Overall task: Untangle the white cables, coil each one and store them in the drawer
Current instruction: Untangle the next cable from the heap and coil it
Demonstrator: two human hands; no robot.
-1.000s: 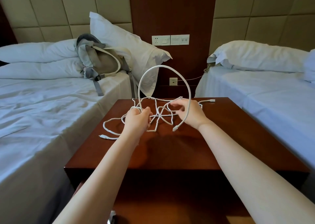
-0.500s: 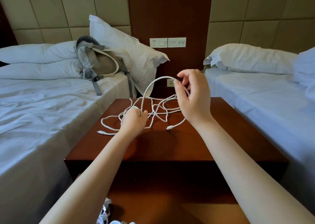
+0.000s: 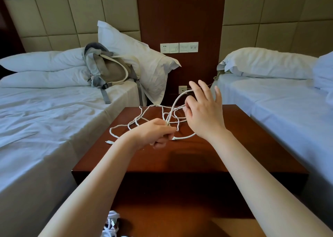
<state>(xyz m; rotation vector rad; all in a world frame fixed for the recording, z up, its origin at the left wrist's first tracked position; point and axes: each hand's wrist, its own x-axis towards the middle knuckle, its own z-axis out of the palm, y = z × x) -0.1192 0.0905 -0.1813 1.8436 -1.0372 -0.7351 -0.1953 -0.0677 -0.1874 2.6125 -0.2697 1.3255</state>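
A tangle of thin white cables [image 3: 144,118] lies on the back half of the dark wooden nightstand [image 3: 180,157]. My left hand [image 3: 156,131] grips a thicker white cable [image 3: 175,101] low over the tangle; from the fist it arches up to my right hand [image 3: 203,110]. That hand is raised, three fingers spread straight, while thumb and curled index finger pinch the cable. One plug end [image 3: 173,138] lies by my left fist, another plug [image 3: 109,142] at the tangle's left. Below the nightstand top the open drawer [image 3: 171,218] holds a bundle of white cables [image 3: 111,224].
White-sheeted beds flank the nightstand, the left bed [image 3: 45,121] and the right bed [image 3: 279,107]. A grey backpack [image 3: 108,69] leans on pillows on the left bed. Wall sockets [image 3: 179,47] sit on the wood panel behind.
The tall cable loop has dropped and flattened. My right hand rose from the table, then spread its outer fingers. My left hand stayed on the cable and shifted slightly right.
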